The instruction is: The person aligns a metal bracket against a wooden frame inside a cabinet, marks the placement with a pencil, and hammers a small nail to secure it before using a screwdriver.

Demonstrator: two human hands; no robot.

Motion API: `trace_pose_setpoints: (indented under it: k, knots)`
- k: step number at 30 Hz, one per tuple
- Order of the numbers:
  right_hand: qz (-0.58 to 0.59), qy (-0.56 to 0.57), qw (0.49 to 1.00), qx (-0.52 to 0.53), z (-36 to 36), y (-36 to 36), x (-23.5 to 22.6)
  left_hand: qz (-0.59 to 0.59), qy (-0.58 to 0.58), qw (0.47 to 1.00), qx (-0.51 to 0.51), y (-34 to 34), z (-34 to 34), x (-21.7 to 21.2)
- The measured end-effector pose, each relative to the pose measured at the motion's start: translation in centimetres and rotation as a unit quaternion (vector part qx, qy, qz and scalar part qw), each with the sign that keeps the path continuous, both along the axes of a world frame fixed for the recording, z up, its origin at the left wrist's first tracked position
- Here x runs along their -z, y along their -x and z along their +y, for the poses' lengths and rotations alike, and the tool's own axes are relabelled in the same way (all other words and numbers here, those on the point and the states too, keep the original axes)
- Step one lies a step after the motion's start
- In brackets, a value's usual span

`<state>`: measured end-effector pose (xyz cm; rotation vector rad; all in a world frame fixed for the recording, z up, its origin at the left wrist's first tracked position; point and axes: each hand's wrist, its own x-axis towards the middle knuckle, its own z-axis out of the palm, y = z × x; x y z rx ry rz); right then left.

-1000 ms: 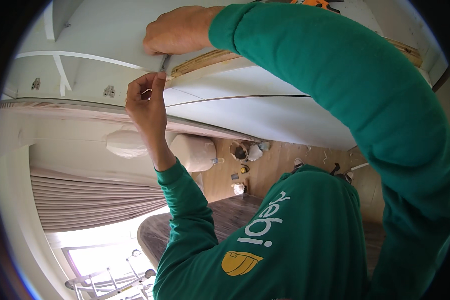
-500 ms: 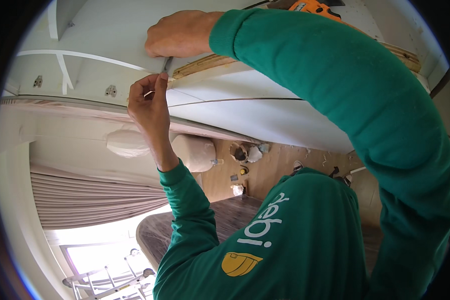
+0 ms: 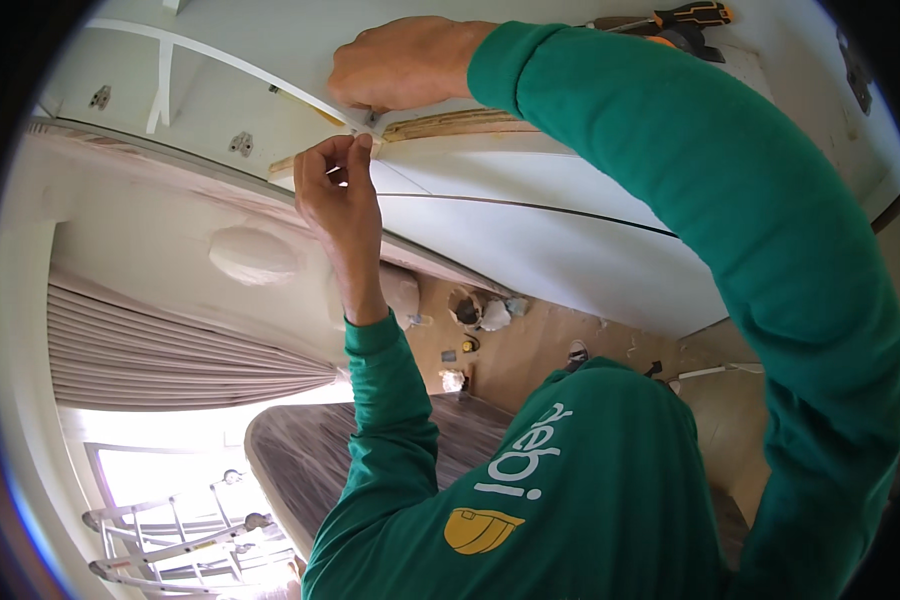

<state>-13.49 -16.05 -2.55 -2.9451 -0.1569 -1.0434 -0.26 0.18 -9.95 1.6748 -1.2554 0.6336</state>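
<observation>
My right hand [image 3: 405, 65] is closed in a fist beside the corner of a white cabinet frame. A small grey metal tip [image 3: 373, 117] shows below its fingers; the rest of that tool is hidden in the fist. Just below it, my left hand [image 3: 338, 190] is raised with thumb and forefinger pinched together at the frame's corner. Whatever lies between those fingertips is too small to make out. A rough wooden strip [image 3: 460, 126] runs rightward from the corner, along the top of a white panel [image 3: 540, 245].
A screwdriver [image 3: 695, 14] with an orange and black handle lies beyond my right sleeve. Metal hinge plates [image 3: 241, 144] sit on the cabinet wall. Far below, a tape measure [image 3: 470, 344] and a bucket [image 3: 465, 306] stand on the floor. A ladder [image 3: 175, 535] is at lower left.
The view has shifted, and both hands appear farther right. My right hand has come closer to my left fingertips, covering more of the metal tool. A screwdriver now shows at the top.
</observation>
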Motion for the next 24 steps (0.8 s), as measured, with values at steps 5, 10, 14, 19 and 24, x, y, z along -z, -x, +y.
trace_pose_setpoints:
  k: [5, 10, 14, 19, 24]
  knots:
    - [0.073, 0.031, 0.995, 0.054, 0.0, -0.7, -0.6, -0.011, 0.023, 1.0, 0.002, 0.5, 0.4, 1.0]
    - [-0.079, 0.046, 0.994, -0.059, -1.0, -0.8, 0.8, 0.053, 0.053, 0.997, 0.025, -0.7, -0.1, 1.0]
    - [0.009, 0.047, 0.999, 0.007, -0.4, -0.5, -0.1, 0.077, 0.049, 0.996, 0.022, -0.2, -0.8, 0.6]
    - [-0.005, 0.054, 0.999, 0.003, -0.7, -0.8, 0.0, 0.105, 0.029, 0.994, 0.01, 0.5, -1.1, 0.4]
    - [0.021, 0.039, 0.999, 0.017, -0.2, -0.5, -0.5, 0.095, 0.029, 0.995, 0.0, 0.6, -1.4, 0.4]
